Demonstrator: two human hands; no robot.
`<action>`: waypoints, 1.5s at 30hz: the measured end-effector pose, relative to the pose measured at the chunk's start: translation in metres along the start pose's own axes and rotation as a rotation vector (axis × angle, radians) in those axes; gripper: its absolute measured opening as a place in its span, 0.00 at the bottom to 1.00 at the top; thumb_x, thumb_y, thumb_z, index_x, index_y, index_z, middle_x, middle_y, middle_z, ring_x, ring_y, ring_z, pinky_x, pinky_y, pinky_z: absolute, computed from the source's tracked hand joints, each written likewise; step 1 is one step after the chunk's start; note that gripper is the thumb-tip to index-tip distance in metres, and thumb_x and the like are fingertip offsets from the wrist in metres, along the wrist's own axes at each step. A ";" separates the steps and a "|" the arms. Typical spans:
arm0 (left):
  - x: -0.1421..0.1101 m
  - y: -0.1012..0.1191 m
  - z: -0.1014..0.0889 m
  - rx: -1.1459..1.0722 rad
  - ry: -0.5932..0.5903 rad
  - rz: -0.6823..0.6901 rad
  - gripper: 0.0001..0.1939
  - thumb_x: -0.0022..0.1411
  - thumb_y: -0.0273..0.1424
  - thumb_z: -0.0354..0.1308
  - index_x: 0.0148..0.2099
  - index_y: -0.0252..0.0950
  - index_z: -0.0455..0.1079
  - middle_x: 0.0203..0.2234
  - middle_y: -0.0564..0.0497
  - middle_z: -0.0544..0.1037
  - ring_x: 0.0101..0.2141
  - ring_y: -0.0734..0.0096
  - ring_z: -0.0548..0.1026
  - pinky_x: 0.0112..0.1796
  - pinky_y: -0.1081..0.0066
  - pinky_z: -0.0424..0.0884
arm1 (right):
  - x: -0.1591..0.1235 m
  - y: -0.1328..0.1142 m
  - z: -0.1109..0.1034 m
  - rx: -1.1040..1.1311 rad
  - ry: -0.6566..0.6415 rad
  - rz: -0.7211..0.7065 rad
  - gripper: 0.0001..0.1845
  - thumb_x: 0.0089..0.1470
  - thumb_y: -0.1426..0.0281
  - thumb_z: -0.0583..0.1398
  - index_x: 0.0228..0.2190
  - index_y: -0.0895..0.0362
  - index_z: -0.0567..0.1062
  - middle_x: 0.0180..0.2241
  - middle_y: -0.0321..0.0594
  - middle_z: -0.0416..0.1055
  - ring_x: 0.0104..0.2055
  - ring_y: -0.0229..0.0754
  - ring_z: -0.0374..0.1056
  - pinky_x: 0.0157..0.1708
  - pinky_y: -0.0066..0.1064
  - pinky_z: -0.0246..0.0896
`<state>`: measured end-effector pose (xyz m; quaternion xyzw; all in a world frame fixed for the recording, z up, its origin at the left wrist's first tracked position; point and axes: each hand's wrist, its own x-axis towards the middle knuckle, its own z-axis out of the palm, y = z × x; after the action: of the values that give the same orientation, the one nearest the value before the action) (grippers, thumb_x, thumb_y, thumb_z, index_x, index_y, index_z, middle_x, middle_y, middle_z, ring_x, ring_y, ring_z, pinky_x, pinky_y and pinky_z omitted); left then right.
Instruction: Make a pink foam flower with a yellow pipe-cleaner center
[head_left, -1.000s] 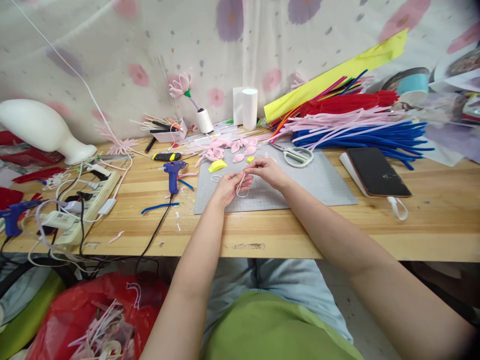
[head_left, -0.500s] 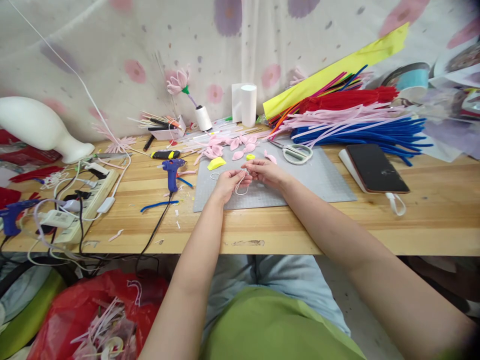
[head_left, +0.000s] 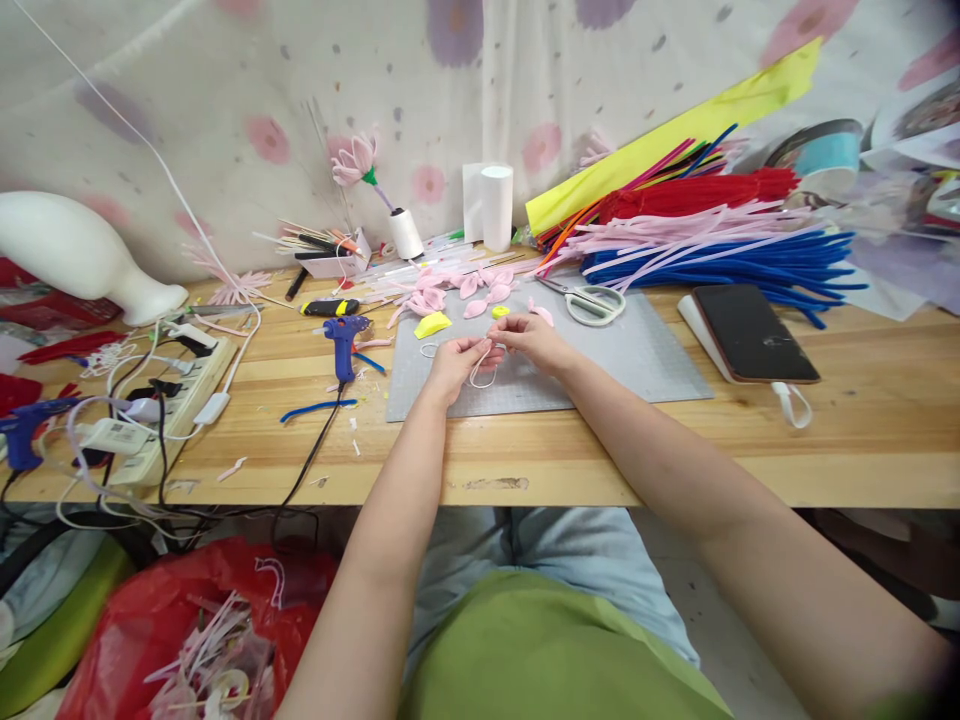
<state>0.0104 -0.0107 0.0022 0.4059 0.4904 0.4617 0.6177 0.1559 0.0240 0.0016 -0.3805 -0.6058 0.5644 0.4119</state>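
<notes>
Over the grey cutting mat (head_left: 622, 360) my left hand (head_left: 454, 367) and my right hand (head_left: 534, 340) meet, each pinching one end of a pale pink pipe cleaner loop (head_left: 484, 372). The loop hangs down between the fingertips, just above the mat. Several pink petal shapes (head_left: 480, 290) and a yellow piece (head_left: 433, 324) lie on the mat's far edge beyond my hands. White-handled scissors (head_left: 596, 303) rest to the right of my right hand.
A blue glue gun (head_left: 343, 340) stands left of the mat, its cord running off the table edge. A power strip (head_left: 176, 395) with plugs lies at the left. A black phone (head_left: 752, 335) and stacked pipe cleaners (head_left: 712, 245) fill the right. A red bag (head_left: 187, 630) sits under the table.
Both hands have stayed together over the mat with the loop, shifting only slightly. The view has tipped a little.
</notes>
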 end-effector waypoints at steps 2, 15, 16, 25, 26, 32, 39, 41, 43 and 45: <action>0.000 0.000 0.000 0.003 -0.006 -0.005 0.07 0.53 0.30 0.62 0.32 0.30 0.72 0.25 0.46 0.80 0.30 0.68 0.79 0.38 0.65 0.75 | 0.000 -0.001 0.000 -0.009 -0.002 -0.005 0.19 0.34 0.55 0.66 0.22 0.58 0.71 0.22 0.35 0.66 0.24 0.33 0.56 0.23 0.27 0.48; 0.000 -0.001 -0.001 0.002 -0.035 0.003 0.10 0.51 0.32 0.64 0.32 0.29 0.72 0.25 0.46 0.79 0.29 0.69 0.78 0.39 0.64 0.73 | 0.000 0.003 -0.001 0.028 -0.039 -0.009 0.19 0.40 0.56 0.64 0.27 0.59 0.74 0.22 0.33 0.65 0.23 0.31 0.56 0.23 0.26 0.50; 0.000 -0.001 -0.002 -0.003 -0.036 0.015 0.11 0.50 0.32 0.65 0.32 0.30 0.72 0.25 0.46 0.79 0.29 0.69 0.78 0.39 0.64 0.73 | 0.001 0.004 -0.001 0.043 -0.036 -0.004 0.19 0.41 0.56 0.64 0.29 0.58 0.75 0.22 0.33 0.64 0.23 0.31 0.57 0.23 0.26 0.51; 0.008 -0.001 -0.005 -0.061 0.258 0.365 0.05 0.48 0.29 0.63 0.26 0.33 0.71 0.26 0.53 0.78 0.32 0.73 0.75 0.39 0.70 0.70 | -0.001 0.004 0.013 0.343 -0.073 0.050 0.19 0.42 0.65 0.66 0.37 0.53 0.70 0.38 0.37 0.73 0.41 0.38 0.69 0.45 0.34 0.62; 0.009 0.000 -0.006 -0.052 0.286 0.418 0.04 0.48 0.28 0.63 0.26 0.33 0.71 0.28 0.53 0.78 0.34 0.74 0.75 0.40 0.71 0.69 | -0.002 0.002 0.017 0.378 -0.091 0.062 0.20 0.42 0.65 0.66 0.38 0.53 0.69 0.40 0.37 0.72 0.42 0.38 0.69 0.47 0.35 0.61; 0.010 0.016 -0.010 -0.063 0.345 0.471 0.05 0.49 0.29 0.63 0.26 0.34 0.71 0.31 0.51 0.77 0.36 0.72 0.74 0.39 0.72 0.68 | -0.001 -0.006 0.037 0.335 -0.202 0.063 0.23 0.42 0.68 0.65 0.42 0.54 0.68 0.42 0.40 0.71 0.44 0.40 0.68 0.48 0.37 0.61; 0.019 0.053 -0.019 -0.264 0.345 0.435 0.06 0.53 0.23 0.59 0.25 0.32 0.68 0.23 0.53 0.75 0.31 0.77 0.75 0.42 0.73 0.69 | 0.003 -0.010 0.034 0.007 -0.191 0.026 0.24 0.42 0.69 0.64 0.44 0.56 0.67 0.42 0.42 0.68 0.38 0.38 0.66 0.34 0.31 0.64; 0.020 0.066 -0.026 -0.407 0.362 0.331 0.07 0.56 0.21 0.56 0.26 0.32 0.67 0.23 0.52 0.75 0.30 0.77 0.76 0.41 0.72 0.71 | 0.006 -0.010 0.024 -0.112 -0.200 -0.001 0.21 0.41 0.69 0.64 0.40 0.58 0.70 0.33 0.37 0.68 0.32 0.35 0.63 0.30 0.28 0.61; 0.020 0.080 -0.037 -0.517 0.411 0.280 0.08 0.58 0.20 0.52 0.27 0.32 0.66 0.23 0.52 0.75 0.30 0.77 0.76 0.41 0.71 0.72 | 0.009 -0.010 0.009 -0.206 -0.176 -0.014 0.17 0.41 0.69 0.63 0.37 0.59 0.71 0.26 0.33 0.65 0.27 0.33 0.60 0.27 0.25 0.56; 0.018 0.092 -0.051 -0.607 0.468 0.291 0.09 0.59 0.18 0.50 0.28 0.32 0.66 0.22 0.52 0.75 0.29 0.78 0.77 0.40 0.72 0.73 | 0.010 -0.011 -0.010 -0.272 -0.111 0.006 0.16 0.42 0.69 0.63 0.36 0.59 0.72 0.23 0.31 0.62 0.25 0.31 0.57 0.24 0.24 0.52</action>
<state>-0.0536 0.0314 0.0767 0.1543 0.3966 0.7481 0.5093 0.1610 0.0364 0.0140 -0.4030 -0.6975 0.4983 0.3208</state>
